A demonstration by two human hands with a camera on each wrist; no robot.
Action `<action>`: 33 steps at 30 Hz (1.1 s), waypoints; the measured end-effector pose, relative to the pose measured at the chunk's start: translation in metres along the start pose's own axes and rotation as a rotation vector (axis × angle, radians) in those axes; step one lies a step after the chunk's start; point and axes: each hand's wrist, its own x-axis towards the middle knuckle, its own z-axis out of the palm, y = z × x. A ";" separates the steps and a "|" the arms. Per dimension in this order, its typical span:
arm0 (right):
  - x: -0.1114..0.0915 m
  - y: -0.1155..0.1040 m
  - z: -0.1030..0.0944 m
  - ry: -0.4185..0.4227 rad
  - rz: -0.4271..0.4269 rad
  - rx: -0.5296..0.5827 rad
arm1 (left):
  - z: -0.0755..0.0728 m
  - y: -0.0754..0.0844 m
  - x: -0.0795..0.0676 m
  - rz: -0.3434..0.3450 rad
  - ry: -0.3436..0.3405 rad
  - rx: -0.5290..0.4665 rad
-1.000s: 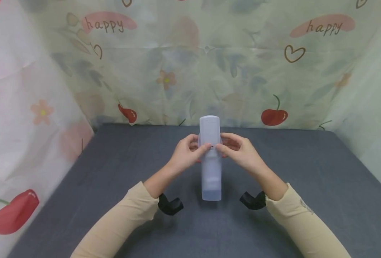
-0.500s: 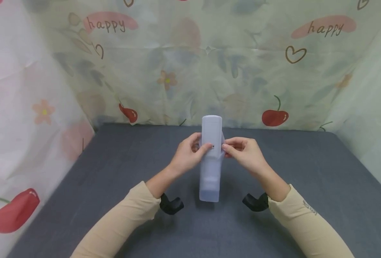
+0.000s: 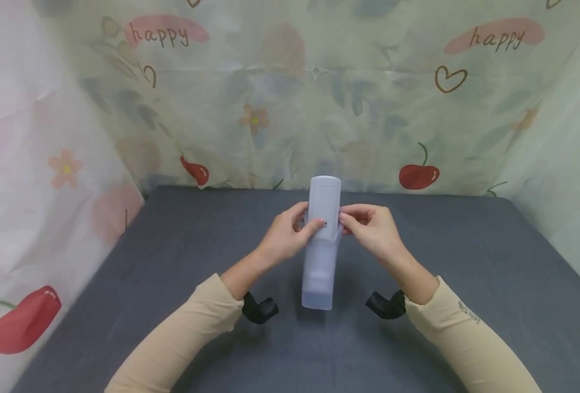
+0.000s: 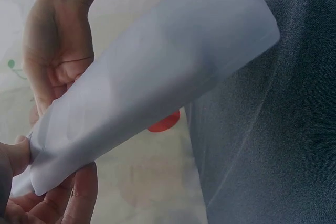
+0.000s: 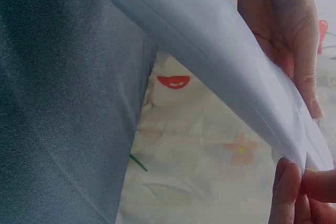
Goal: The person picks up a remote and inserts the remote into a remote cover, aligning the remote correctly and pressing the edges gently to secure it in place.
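Observation:
A long, pale, translucent plastic case (image 3: pixel 321 256) is held up over the table, its upper end leaning slightly right in the head view. My left hand (image 3: pixel 286 232) grips its left side at mid-length, thumb across the front near a small dark hole. On the opposite side my right hand (image 3: pixel 372 226) pinches the edge between thumb and fingers. In the left wrist view the case (image 4: pixel 142 72) slants across the picture, partly covering the right hand (image 4: pixel 63 40) behind it. The right wrist view has the case (image 5: pixel 210 51) with right-hand fingertips (image 5: pixel 287 184) at its edge.
A dark grey cloth covers the table (image 3: pixel 172 240). Behind it hangs a patterned curtain (image 3: pixel 290 109), and more patterned cloth lines both sides. Black wrist mounts (image 3: pixel 261 309) stick out below the beige sleeves (image 3: pixel 177 333).
My right thumb has moved off the front of the case to its right edge. The case has tilted, its top going right and its lower end left. My left hand keeps its grip.

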 end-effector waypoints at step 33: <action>0.007 -0.003 -0.005 -0.136 -0.062 -0.036 | 0.000 -0.012 -0.001 -0.099 0.074 -0.306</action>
